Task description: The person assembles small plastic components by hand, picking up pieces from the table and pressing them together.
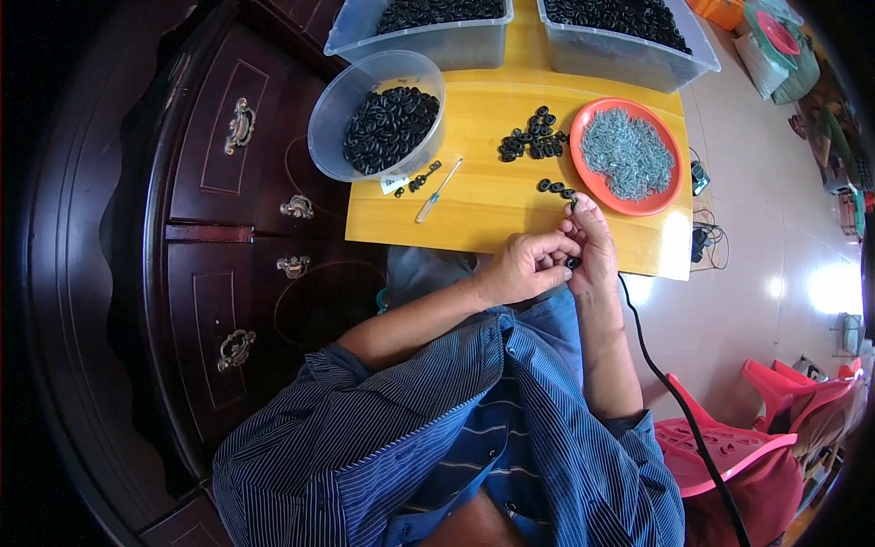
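In front of me, at the table's near edge, my two hands meet. My right hand (594, 244) is closed, with a small black oval ring at its raised thumb and fingertip. Low in that palm sits another black oval ring (572, 263). My left hand (524, 266) reaches across with bent fingers, its thumb and fingertips against this lower ring. A short row of black rings (556, 188) lies on the table just beyond my right fingertips. Farther off is a loose pile of the same rings (533, 141). An orange-red plate (676, 187) heaped with small clear bluish pieces stands beside it.
A round clear tub (321, 150) of black pieces stands left on the yellow wooden table (483, 219). A screwdriver (439, 191) and a few linked black pieces lie near it. Two large bins (456, 53) stand behind. A black cable (670, 383) runs past my right arm; dark drawers (214, 201) flank the left.
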